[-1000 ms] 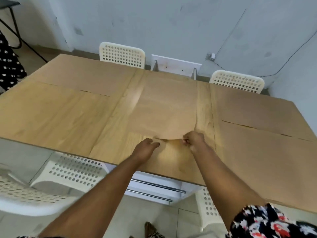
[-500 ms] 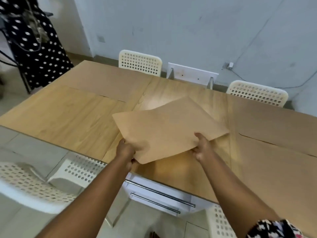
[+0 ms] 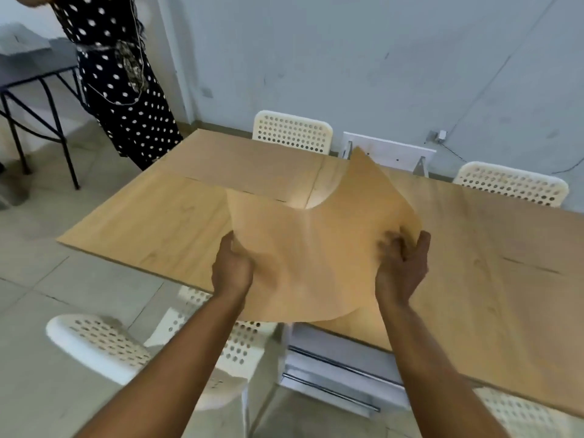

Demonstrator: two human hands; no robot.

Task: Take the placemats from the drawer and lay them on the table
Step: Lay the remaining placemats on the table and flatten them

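Observation:
I hold a thin tan placemat (image 3: 313, 248) lifted off the wooden table (image 3: 151, 229), bent so its far corner stands up. My left hand (image 3: 232, 268) grips its left edge and my right hand (image 3: 403, 268) grips its right edge. Another placemat (image 3: 249, 165) lies flat at the table's far left, and one more placemat (image 3: 505, 311) lies flat on the right side. White drawers (image 3: 335, 371) with metal handles sit under the table's near edge, below my hands.
White perforated chairs stand at the far side (image 3: 292, 131) (image 3: 512, 183) and at the near left (image 3: 126, 352). A person in a black polka-dot dress (image 3: 126, 86) stands at the table's far left corner. A black-legged side table (image 3: 34, 90) is at far left.
The placemat that lay flat in the table's middle has been picked up by both hands, raised, and now curls upward. The view has shifted left, bringing the standing person into sight.

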